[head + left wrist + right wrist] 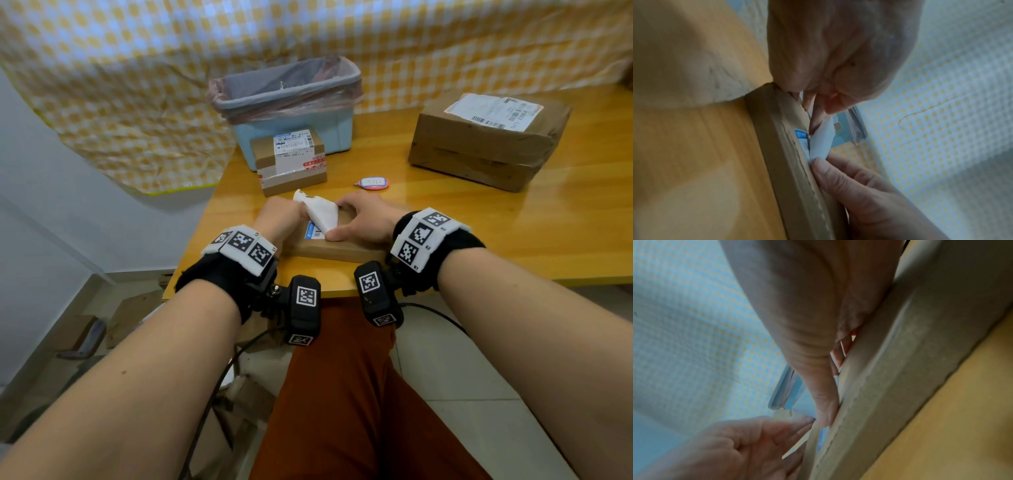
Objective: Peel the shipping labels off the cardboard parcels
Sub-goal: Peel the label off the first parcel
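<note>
At the near edge of a wooden table, a person's left hand pinches the half-lifted white shipping label off a flat cardboard parcel, which the right hand presses down with spread fingers.

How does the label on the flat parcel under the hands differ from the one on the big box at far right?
The near label is mostly lifted off the flat parcel and crumpled, gripped by the left hand; the far label lies flat, fully stuck, untouched on the big box. The right hand steadies only the flat parcel. Both labels are white with barcodes.
</note>
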